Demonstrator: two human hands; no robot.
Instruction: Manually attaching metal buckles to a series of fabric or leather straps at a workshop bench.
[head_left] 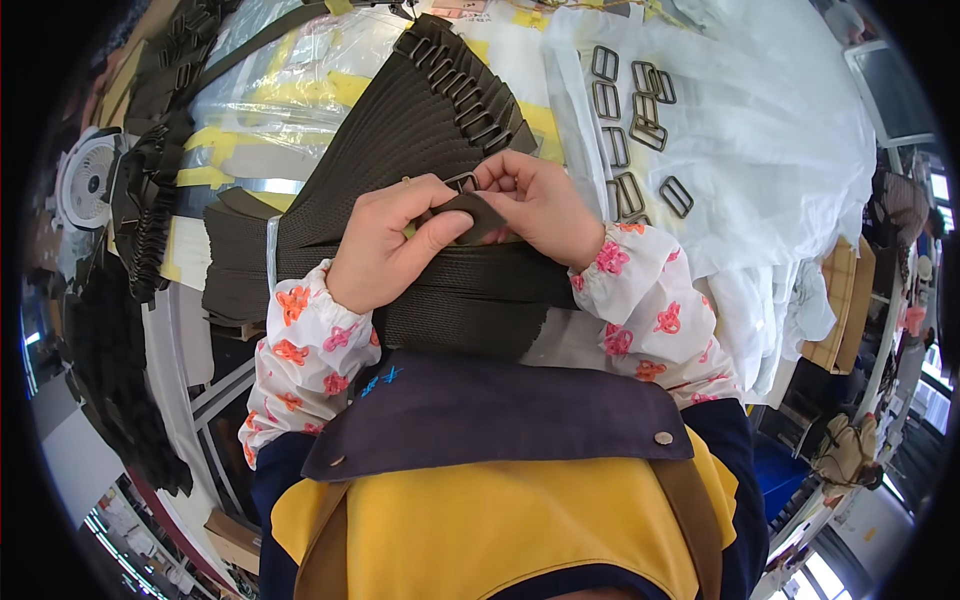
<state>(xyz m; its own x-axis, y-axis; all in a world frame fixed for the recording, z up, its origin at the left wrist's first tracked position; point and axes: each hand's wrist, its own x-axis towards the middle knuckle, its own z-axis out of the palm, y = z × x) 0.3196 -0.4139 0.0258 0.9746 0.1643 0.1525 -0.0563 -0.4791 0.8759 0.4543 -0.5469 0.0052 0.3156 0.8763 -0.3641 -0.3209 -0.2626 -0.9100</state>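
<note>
My left hand (385, 240) and my right hand (540, 205) meet over a thick stack of dark olive webbing straps (440, 290) on the table. Both pinch the end of one strap (475, 215), which passes through a small metal slide buckle (462, 181) held between the fingertips. My left thumb presses on the strap end. A fanned row of straps fitted with buckles (465, 90) lies just beyond my hands.
Several loose metal slide buckles (635, 120) lie on white plastic sheeting (760, 130) to the right. More dark straps (150, 210) pile at the left by a small white fan (85, 180). My yellow apron (500, 520) fills the lower picture.
</note>
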